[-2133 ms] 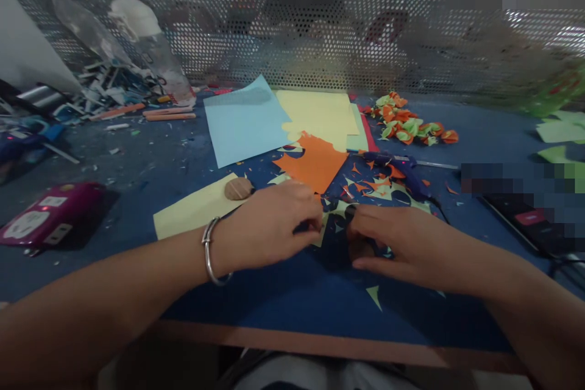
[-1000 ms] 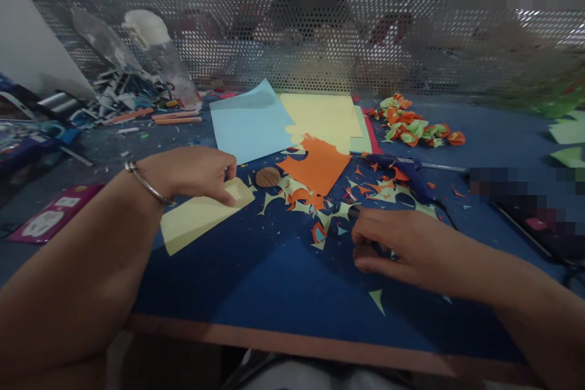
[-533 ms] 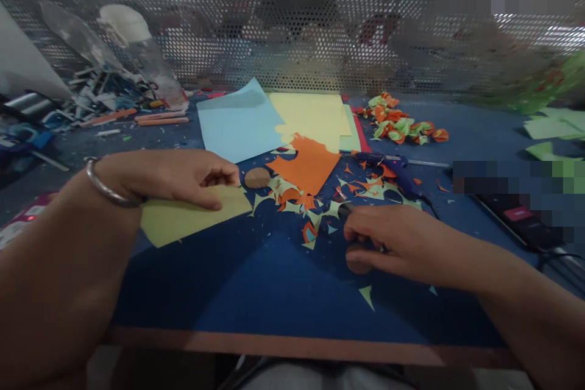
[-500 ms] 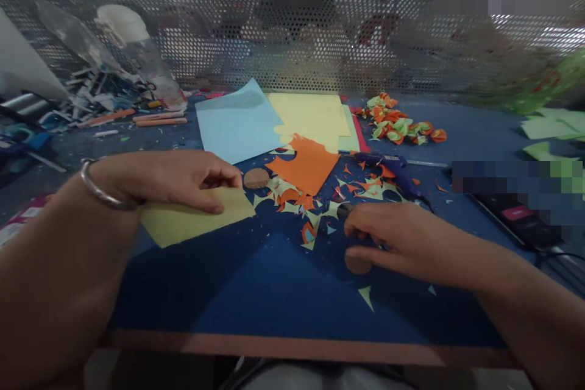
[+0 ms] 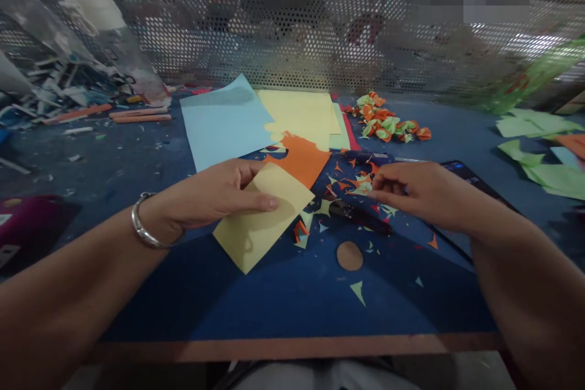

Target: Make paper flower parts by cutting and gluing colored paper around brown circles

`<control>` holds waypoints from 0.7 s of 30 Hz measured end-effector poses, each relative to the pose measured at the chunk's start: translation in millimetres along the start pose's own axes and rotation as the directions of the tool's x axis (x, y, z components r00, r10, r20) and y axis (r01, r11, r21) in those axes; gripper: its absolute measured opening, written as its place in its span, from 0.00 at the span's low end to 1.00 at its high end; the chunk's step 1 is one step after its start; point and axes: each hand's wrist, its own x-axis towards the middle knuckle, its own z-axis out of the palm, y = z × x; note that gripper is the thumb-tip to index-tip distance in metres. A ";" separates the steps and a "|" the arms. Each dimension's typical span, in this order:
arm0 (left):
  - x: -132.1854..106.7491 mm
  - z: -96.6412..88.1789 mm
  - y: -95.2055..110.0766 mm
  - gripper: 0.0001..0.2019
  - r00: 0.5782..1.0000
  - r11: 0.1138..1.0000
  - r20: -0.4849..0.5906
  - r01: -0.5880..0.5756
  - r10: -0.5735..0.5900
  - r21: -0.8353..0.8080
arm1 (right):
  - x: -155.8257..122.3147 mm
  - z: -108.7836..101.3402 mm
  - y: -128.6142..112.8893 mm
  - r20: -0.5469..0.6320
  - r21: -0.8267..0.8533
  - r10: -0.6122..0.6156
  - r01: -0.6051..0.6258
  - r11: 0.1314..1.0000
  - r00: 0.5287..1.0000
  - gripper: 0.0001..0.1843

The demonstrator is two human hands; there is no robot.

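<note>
Pale-yellow four-sided paper point(image 5: 262, 234), probably handling light, pliant, best by edges; left hand point(image 5: 217, 192): fingers are pinching it, nearside of ragged orange paper sheet point(image 5: 304, 157). Right hand point(image 5: 423, 192): fingers half-curled, closure unclear.

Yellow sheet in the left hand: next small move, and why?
Probably bring the right hand to the yellow sheet's right corner: only the left hand grips it, thumb on top, and that corner is free. The right hand is by the paper scraps, holding nothing that shows.
</note>
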 end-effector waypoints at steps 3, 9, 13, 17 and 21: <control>2.7 5.0 -3.8 0.14 0.998 0.996 -0.057 -0.022 0.017 -0.089 | -5.0 2.2 -13.2 0.144 0.001 -0.046 0.046 0.999 0.988 0.17; 7.5 10.1 -6.6 0.18 0.986 0.999 -0.164 0.024 -0.029 -0.030 | -6.3 12.1 -25.7 0.157 -0.110 -0.050 0.068 0.992 0.986 0.13; 10.1 14.0 -8.2 0.19 0.989 0.999 -0.143 0.032 -0.033 -0.010 | -2.4 15.6 -25.4 0.162 -0.084 -0.012 0.026 0.996 0.987 0.11; 11.2 16.6 -10.4 0.20 0.990 1.000 -0.141 0.010 -0.008 0.015 | 1.8 17.2 -22.7 0.183 -0.028 0.009 -0.003 1.000 0.983 0.08; 11.8 17.1 -13.5 0.22 0.991 1.000 -0.135 0.016 -0.018 -0.014 | 4.4 18.6 -19.7 0.122 -0.082 -0.016 0.026 0.996 0.992 0.07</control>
